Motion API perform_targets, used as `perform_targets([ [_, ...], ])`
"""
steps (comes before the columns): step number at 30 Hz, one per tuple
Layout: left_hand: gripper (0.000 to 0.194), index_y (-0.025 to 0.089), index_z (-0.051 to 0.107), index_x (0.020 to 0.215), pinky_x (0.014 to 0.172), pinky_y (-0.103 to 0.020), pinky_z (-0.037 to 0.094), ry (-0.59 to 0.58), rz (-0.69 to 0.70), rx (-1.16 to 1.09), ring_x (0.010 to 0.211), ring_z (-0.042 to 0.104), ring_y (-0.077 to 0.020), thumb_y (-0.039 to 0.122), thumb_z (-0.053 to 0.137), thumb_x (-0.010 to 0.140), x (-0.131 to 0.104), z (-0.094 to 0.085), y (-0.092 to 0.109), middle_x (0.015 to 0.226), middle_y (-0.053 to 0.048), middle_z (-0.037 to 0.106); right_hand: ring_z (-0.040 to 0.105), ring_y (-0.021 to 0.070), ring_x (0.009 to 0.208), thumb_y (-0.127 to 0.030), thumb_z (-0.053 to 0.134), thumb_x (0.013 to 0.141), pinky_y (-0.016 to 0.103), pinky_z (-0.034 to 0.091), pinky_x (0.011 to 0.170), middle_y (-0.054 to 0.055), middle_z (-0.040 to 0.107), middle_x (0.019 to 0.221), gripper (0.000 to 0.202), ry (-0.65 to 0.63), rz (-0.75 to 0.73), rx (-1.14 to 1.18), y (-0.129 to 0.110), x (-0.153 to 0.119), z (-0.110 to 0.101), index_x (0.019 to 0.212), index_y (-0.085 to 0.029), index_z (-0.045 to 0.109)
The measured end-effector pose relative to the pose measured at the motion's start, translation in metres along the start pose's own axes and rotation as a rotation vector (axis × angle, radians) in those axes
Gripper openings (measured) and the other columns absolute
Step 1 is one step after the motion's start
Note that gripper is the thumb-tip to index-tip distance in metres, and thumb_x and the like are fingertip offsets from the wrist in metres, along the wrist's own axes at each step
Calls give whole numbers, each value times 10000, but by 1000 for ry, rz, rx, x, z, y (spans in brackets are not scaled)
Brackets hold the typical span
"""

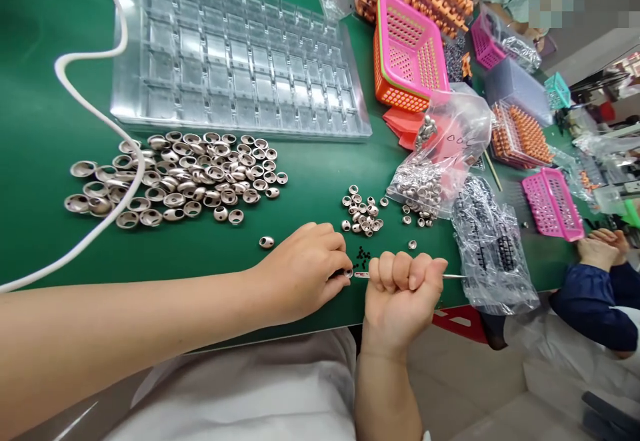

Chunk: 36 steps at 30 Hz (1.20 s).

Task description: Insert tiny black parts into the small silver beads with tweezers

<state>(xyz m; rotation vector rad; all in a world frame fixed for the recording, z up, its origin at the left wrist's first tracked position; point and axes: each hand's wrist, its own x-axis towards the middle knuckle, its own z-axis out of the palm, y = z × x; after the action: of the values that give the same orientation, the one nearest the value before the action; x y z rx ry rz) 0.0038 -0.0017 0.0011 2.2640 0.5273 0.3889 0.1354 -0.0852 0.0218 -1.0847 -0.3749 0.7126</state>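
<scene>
My left hand (310, 268) reaches in over the table's near edge, its thumb and fingers pinching a small silver metal piece (349, 273). Beside it, my right hand (403, 284) is a fist around slim metal tweezers (455, 276). Their flat end with red marks points at the pinched piece; the thin end sticks out to the right. Just beyond the hands lie tiny black parts (363, 254) and a small heap of silver rings (363, 211). One oval silver shell (267, 242) sits apart near my left wrist. My fingers partly hide the pinched piece.
A large pile of silver shells (200, 171) lies left, crossed by a white cable (95, 111). Behind it is a clear compartment tray (240, 131). Right are a bag of rings (450, 134), pink baskets (440, 61) and a plastic-wrapped bundle (493, 248). Another person's hands (603, 248) rest far right.
</scene>
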Motion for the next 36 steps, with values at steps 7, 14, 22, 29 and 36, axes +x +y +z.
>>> perform_targets([
  [7,76,199,797,952,758,-349,381,-3,20,-17,843,583,-193,202,741,901,-1,-1,-3,890,-28,697,129,92,456,-506,433,1030,217,231,431,-87,150,515,546,112,-69,-24,-19,6,-28,604,-203,273],
  [14,97,194,799,979,769,-357,401,-7,33,-11,861,596,-198,195,732,909,-3,-2,-2,909,-34,699,140,91,454,-496,459,1022,226,220,435,-88,153,515,543,207,-69,2,-12,14,-45,600,-203,285],
  [22,100,194,797,986,771,-357,421,-2,31,-20,843,603,-189,191,738,905,-3,-4,-1,905,-30,706,155,91,452,-497,438,1030,230,231,437,-87,170,513,537,179,-75,28,-9,12,-48,601,-202,305],
  [29,105,218,790,996,768,-353,414,29,37,-32,831,582,-180,200,728,913,-4,-1,-3,898,-17,695,156,91,465,-490,433,1031,222,247,449,-86,166,522,525,155,-92,24,-8,9,-49,608,-201,318],
  [36,110,218,777,1004,771,-357,403,42,40,-51,834,574,-180,195,699,930,-6,1,-5,902,-19,687,158,94,465,-500,428,1028,228,243,449,-83,164,520,530,158,-77,15,-9,8,-48,603,-202,321],
])
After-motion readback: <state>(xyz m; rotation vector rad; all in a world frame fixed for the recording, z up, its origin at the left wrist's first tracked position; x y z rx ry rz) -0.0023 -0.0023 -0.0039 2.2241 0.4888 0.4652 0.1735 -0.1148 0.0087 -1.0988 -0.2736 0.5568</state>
